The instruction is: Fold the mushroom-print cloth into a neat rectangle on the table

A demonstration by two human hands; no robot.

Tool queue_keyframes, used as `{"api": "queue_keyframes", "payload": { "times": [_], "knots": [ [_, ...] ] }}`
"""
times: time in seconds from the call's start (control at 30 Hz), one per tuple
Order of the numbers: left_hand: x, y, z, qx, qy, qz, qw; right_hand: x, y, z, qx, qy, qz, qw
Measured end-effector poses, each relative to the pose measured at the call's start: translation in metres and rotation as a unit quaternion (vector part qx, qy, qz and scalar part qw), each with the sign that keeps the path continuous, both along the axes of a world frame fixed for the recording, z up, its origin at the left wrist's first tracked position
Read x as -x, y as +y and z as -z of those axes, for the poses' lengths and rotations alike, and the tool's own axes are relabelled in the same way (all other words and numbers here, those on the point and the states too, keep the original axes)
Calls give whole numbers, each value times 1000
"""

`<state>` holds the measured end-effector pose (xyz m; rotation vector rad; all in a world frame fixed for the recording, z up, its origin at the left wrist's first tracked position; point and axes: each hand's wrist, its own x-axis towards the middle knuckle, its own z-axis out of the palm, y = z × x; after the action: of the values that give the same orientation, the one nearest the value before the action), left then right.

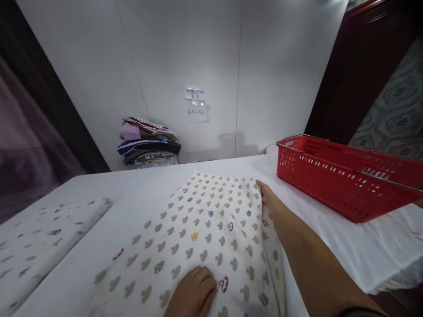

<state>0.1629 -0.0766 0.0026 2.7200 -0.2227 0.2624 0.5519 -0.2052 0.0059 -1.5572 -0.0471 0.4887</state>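
A white cloth (198, 220) printed with grey and coloured mushrooms lies folded on the white-covered table in front of me. At its far right corner, my right hand (263, 190) grips the edge, the fingers partly hidden by the fabric. My left hand (194, 290) rests palm down on the near part of the cloth. Its fingers are curled and close together, and whatever lies under them is hidden. Along the right side, the layers of the cloth hang a little apart.
Another folded patterned cloth (42, 237) lies at the left. A red plastic basket (330, 185) with metal handles stands on the right of the table (128, 204). Against the wall at the back is a stack of folded fabrics (150, 145), near handwritten paper signs (198, 112).
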Motion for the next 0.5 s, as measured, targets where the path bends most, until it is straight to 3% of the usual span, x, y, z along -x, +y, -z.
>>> {"api": "queue_keyframes", "payload": {
  "times": [0.23,0.4,0.5],
  "knots": [
    [-5,1,2,4,-27,17,999,-9,4,0,94,-109,67,987],
    [-8,-3,6,-12,-30,40,999,-37,-29,-7,167,-161,149,961],
    [-9,-8,2,-7,2,33,999,-47,-52,-2,222,-149,169,949]
  ]
}}
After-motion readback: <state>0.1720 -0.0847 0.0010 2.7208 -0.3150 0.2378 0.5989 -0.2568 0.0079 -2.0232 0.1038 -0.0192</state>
